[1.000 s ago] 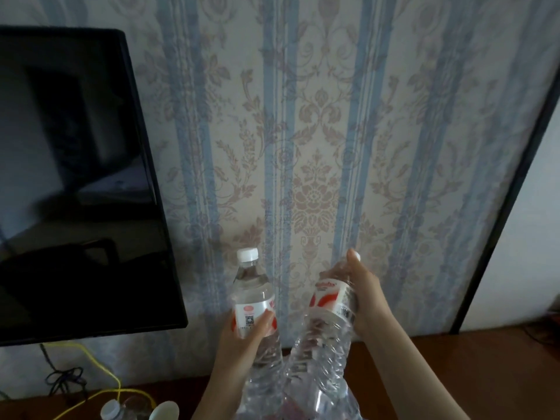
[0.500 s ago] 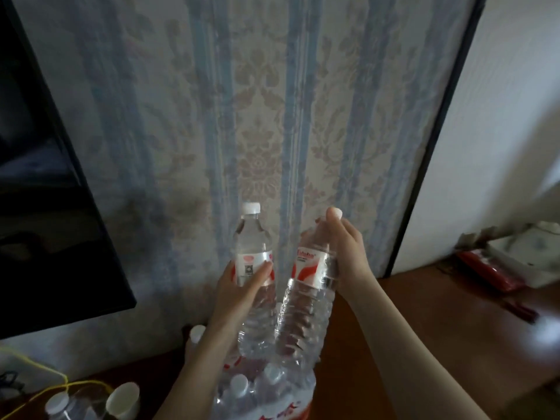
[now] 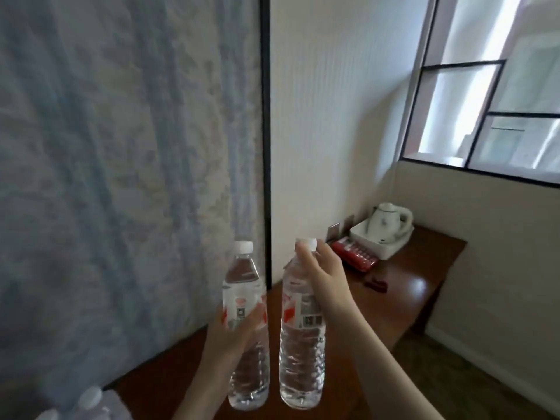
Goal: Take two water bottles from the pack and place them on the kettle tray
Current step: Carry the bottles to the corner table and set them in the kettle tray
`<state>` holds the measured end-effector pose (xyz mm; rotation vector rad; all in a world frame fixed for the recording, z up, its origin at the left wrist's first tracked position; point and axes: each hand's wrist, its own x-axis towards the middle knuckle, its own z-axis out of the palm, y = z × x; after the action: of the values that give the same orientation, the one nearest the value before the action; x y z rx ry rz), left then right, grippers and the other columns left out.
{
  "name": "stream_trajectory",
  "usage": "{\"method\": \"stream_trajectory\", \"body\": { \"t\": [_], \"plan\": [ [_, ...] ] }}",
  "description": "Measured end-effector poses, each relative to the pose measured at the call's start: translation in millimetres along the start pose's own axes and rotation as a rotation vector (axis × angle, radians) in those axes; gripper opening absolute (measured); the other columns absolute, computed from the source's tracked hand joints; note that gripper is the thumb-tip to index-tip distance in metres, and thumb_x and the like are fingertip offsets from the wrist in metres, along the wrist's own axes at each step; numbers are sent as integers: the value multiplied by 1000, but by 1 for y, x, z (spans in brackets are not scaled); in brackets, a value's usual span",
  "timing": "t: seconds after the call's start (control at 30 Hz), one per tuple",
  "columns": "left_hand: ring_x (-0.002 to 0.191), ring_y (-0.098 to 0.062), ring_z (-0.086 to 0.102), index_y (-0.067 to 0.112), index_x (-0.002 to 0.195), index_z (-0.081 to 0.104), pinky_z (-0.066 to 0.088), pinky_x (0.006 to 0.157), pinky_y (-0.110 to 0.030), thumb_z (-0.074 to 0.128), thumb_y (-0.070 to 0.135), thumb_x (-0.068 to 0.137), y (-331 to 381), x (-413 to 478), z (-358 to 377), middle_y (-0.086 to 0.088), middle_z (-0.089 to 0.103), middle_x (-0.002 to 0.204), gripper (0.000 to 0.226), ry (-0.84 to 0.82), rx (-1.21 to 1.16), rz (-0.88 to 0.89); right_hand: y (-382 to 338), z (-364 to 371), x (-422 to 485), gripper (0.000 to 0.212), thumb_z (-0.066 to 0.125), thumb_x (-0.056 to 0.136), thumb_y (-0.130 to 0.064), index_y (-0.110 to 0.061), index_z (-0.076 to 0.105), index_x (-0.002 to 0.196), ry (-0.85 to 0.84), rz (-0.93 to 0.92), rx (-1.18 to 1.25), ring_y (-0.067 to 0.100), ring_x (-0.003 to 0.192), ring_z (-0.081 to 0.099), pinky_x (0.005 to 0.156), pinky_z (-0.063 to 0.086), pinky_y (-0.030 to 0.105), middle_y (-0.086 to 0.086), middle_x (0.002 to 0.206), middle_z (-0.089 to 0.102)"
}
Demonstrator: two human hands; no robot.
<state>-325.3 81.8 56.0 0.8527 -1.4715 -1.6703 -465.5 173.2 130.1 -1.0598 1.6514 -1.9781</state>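
From the head camera, the left hand (image 3: 233, 325) is wrapped around the label of one upright water bottle (image 3: 244, 298), and the right hand (image 3: 321, 274) grips the neck of a second bottle (image 3: 300, 344) just beside it, at about 3 o'clock from the first. Both are held in the air above a brown wooden desk (image 3: 403, 289). The pack (image 3: 88, 404) shows at 7 o'clock, in the frame's lower left corner. At 1 o'clock, well apart, a white kettle (image 3: 392, 221) stands on its white tray (image 3: 385, 250), with a red packet (image 3: 354, 254) just beside it.
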Motion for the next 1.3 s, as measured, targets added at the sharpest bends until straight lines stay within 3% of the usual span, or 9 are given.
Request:
{"method": "stream_trajectory", "body": {
  "t": [0.23,0.4,0.53,0.63,0.77,1.0,1.13,1.23,1.3],
  "plan": [
    [68,1,71,35,93,66,51,52,-16,79,57,43,-18,18,169,23,75,79,57,-217,-28,-28,8,-157,27,27,58,90,-37,-11,60,96,160,-28,-109,21,74,68,68,58,29,17,85,68],
    [77,-5,73,42,95,67,54,68,-32,83,59,47,-31,41,269,16,76,88,54,-339,-10,-29,14,-250,55,19,57,91,-38,-20,60,87,258,-50,-184,9,68,64,66,54,29,-10,69,66],
    [79,-6,73,45,91,67,57,58,-23,83,54,47,-45,69,341,16,76,89,48,-419,-9,-20,28,-314,86,20,57,89,-40,-21,60,88,316,-58,-225,11,71,66,70,57,35,-7,72,66],
    [74,1,71,41,90,66,52,48,-10,81,48,49,-58,95,392,21,75,84,45,-456,-20,-3,45,-358,118,16,57,89,-40,-25,60,89,335,-60,-244,12,72,68,65,58,25,-2,83,66],
    [73,3,70,38,88,64,51,52,-11,79,50,46,-71,140,457,24,74,82,46,-469,-7,10,67,-414,171,27,56,84,-47,-21,59,91,356,-75,-257,12,72,68,63,57,21,0,83,67],
    [89,0,61,39,110,55,44,64,-20,77,51,56,-92,216,554,15,65,100,60,-428,107,14,95,-498,262,15,55,89,-37,-22,57,91,296,-44,-254,13,74,67,67,57,26,3,83,67],
    [78,3,67,43,102,55,45,61,-15,75,62,44,-109,253,603,12,69,97,65,-358,182,50,122,-542,313,9,56,92,-27,-19,57,97,201,-35,-309,5,75,65,72,56,31,-4,82,65],
    [89,-2,66,42,108,53,48,65,-19,82,54,51,-131,278,640,12,67,103,65,-308,199,35,150,-576,348,11,58,91,-27,-19,56,98,98,-15,-316,13,78,65,74,56,41,-5,84,65],
    [93,-5,64,48,103,51,49,67,-22,84,46,55,-147,293,665,12,65,103,58,-248,208,25,171,-601,371,11,59,91,-25,-20,54,100,18,-14,-300,13,78,67,68,58,34,-7,84,68]
  ]
}}
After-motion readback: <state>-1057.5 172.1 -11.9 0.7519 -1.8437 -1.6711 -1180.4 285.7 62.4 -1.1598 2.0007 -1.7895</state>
